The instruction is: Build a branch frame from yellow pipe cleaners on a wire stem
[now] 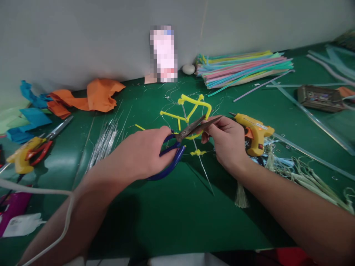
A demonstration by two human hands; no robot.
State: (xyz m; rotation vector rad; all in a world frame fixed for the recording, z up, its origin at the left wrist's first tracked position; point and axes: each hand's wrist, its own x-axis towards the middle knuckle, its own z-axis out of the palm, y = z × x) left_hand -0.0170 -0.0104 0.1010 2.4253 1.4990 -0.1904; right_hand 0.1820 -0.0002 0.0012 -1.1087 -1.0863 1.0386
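My left hand (144,151) grips a pair of scissors (188,132) by their dark blue handles. Their blades are spread apart and point right, toward my other fingers. With thumb and fingertips pressed together, my right hand (229,142) pinches a bent yellow pipe cleaner (208,108) beside the blade tips; the exact point of contact is hidden. This yellow piece belongs to an angular frame with thin wires around it. Below the blades, a small curled yellow piece (198,152) sits on a thin silvery wire (205,171) slanting over the green table.
Right of my right hand lies a yellow glue gun (256,131), beside pale tassels (310,181). A bundle of colored pipe cleaners (244,68) rests against the wall. Silver wires (104,138), orange paper (102,95) and red-handled scissors (41,151) are at left. A cable (69,210) crosses my left forearm.
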